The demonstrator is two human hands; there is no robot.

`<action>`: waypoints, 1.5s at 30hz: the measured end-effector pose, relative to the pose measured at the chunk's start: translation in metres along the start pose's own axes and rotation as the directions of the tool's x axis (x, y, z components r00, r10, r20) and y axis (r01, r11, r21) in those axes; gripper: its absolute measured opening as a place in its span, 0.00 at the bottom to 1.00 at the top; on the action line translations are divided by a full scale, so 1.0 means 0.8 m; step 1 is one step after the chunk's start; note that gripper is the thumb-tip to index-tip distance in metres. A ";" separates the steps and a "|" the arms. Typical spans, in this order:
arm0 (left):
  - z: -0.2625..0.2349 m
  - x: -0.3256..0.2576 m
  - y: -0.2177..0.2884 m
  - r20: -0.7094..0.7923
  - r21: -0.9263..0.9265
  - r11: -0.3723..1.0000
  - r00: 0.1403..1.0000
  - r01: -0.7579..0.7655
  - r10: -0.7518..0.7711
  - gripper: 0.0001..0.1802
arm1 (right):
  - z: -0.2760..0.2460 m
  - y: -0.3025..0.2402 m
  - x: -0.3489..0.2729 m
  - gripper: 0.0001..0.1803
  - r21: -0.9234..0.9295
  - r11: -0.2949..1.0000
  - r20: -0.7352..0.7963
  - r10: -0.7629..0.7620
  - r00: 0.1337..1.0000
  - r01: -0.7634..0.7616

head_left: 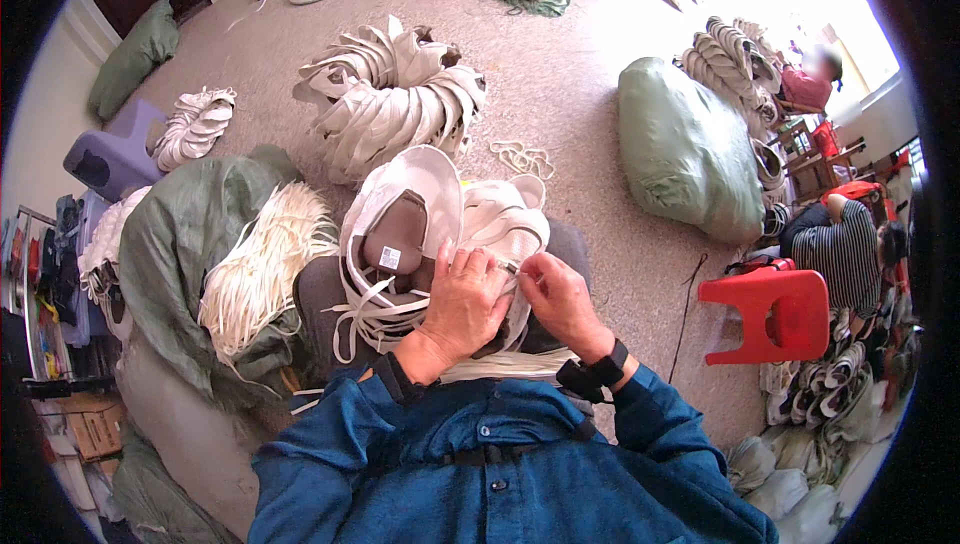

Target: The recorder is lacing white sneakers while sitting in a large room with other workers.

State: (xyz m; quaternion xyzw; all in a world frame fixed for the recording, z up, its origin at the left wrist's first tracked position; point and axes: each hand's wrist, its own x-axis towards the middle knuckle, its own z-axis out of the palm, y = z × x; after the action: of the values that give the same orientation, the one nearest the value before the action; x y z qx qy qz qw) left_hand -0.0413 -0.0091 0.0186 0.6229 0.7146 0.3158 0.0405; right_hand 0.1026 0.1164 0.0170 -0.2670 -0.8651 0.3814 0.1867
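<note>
Two pale shoe uppers lie side by side on my lap. The left upper [380, 199] has its brown lining [394, 236] showing, and loose white laces hang from its near end. My left hand [463, 302] presses on the right upper [500, 221], fingers curled over its lacing area. Close beside it, my right hand [563, 304] is closed in a pinch at that upper's edge, on what looks like a shoelace end; the fingers partly cover it. More white laces [500, 365] lie across my lap under my wrists.
A thick bundle of white laces [268, 269] rests on green sacking at my left. Ahead on the floor stands a ring of stacked uppers [400, 109]. A stuffed green sack [680, 149] and a red stool [768, 309] are at right, near a seated person in stripes [840, 254].
</note>
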 end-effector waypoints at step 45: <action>0.015 -0.019 -0.015 -0.080 0.017 0.991 0.988 0.136 -0.134 0.16 | -0.021 0.001 0.094 0.06 -0.144 0.985 0.552 -0.004 0.834 0.100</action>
State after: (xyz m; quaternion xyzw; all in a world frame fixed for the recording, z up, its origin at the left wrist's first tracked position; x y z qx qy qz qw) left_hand -0.0431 -0.0184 -0.0018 0.5605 0.7596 0.3289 0.0266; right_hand 0.0529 0.1719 0.0360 -0.1373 -0.9179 0.3631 -0.0822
